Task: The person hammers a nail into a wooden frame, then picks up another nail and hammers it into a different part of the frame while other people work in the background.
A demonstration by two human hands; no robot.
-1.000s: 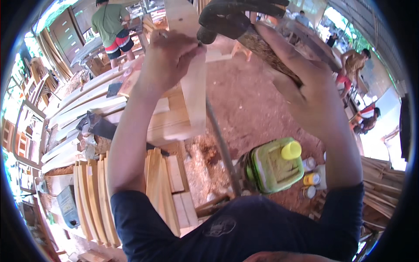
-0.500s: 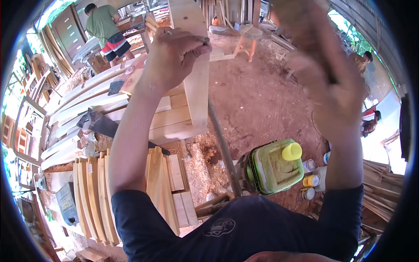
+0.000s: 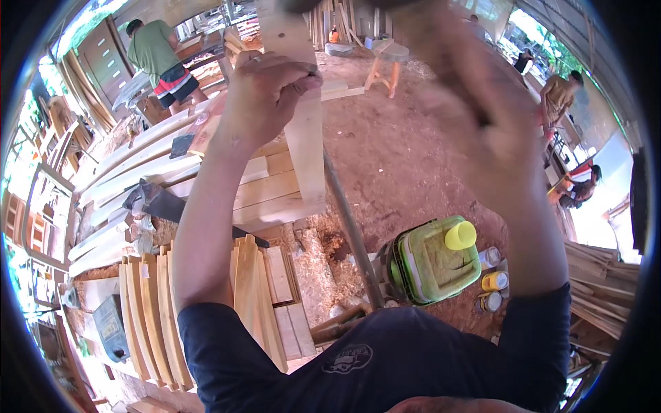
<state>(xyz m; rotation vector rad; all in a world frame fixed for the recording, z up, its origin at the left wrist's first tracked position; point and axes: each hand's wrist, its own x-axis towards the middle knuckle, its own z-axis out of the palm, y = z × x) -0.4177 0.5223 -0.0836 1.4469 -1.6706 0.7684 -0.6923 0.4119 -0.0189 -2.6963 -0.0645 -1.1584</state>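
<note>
At the upper middle, my left hand is closed in a pinch against a pale wooden plank. Its fingertips hold a small dark peg, mostly covered by the fingers. The plank stands out from the end of the bench, and a dark round hole shows farther up it. My right hand is raised at the upper right, smeared by motion. It is wrapped round a hammer-like tool, blurred and partly cut off by the top edge.
A green plastic container with a yellow cup stands below my right arm, beside small cans. Wooden slats lie at left. A stool stands ahead. A person works at far left; others are at right.
My right hand and the tool have swung left, toward the plank. My left hand keeps its pinch on the peg; the view has shifted slightly.
</note>
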